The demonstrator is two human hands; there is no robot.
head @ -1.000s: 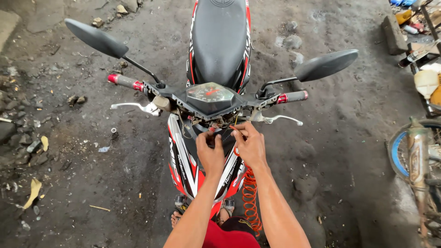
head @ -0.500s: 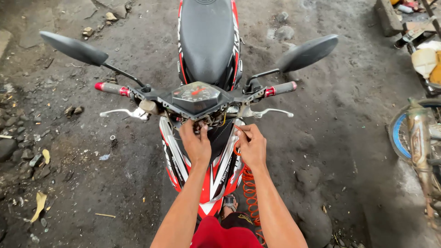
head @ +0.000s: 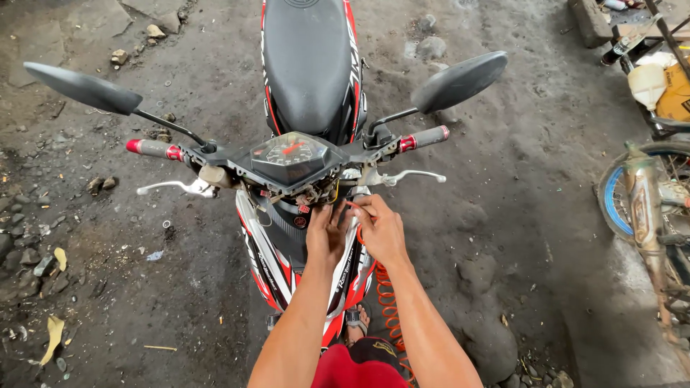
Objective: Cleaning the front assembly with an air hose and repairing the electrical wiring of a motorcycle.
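In the head view, both hands sit at the frame's centre, under the handlebar of a motorcycle [head: 309,93] that points toward the lower edge. The left hand [head: 327,237] lies flat on the front cover with its fingers pressed together, their tips up at the exposed wiring [head: 316,195] below the speedometer [head: 291,154]. Touching it on the right, the right hand [head: 381,230] has its fingers curled and pinching a thin red wire [head: 352,207]. A coiled orange hose [head: 388,302] hangs just beside the right forearm in the lower middle. The mirrors reach out to the upper left [head: 83,88] and upper right [head: 460,79], and the brake levers jut sideways, so room is tight near the bar but open on either side. The dirt floor [head: 144,287] is dark, with stones and yellow leaves at left; a second wheel [head: 632,194] stands at the right edge.
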